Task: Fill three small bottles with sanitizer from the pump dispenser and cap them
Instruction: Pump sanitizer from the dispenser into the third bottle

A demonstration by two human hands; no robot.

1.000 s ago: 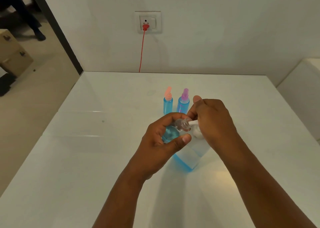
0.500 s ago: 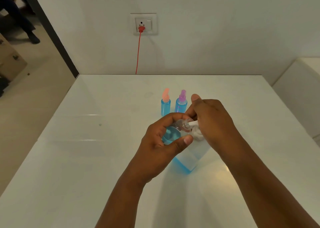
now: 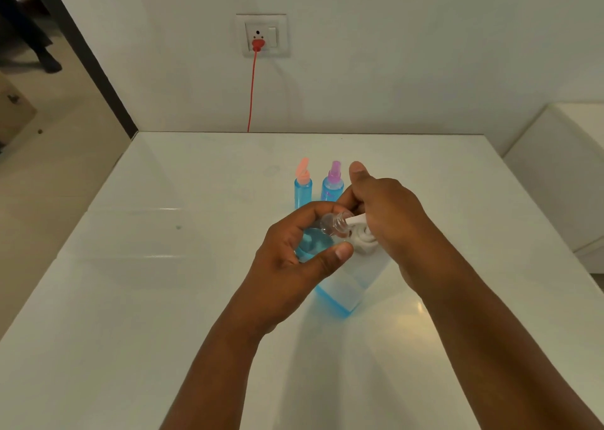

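Note:
My left hand [image 3: 291,259] grips a small clear bottle [image 3: 322,237], tilted, partly full of blue sanitizer, its open neck against the white nozzle of the pump dispenser [image 3: 346,286]. My right hand [image 3: 389,224] rests on the white pump head, which it mostly hides. Behind them stand two small bottles full of blue liquid: one with an orange cap [image 3: 303,184], one with a purple spray cap [image 3: 332,183]. Both stand upright and capped on the white table [image 3: 147,299].
A red cable [image 3: 251,96] runs from a wall socket [image 3: 261,36] down behind the table's far edge. A white unit [image 3: 562,168] stands to the right of the table. Floor and a person's legs show at the far left.
The hands, small bottle and dispenser keep the same pose. Only the camera has shifted slightly.

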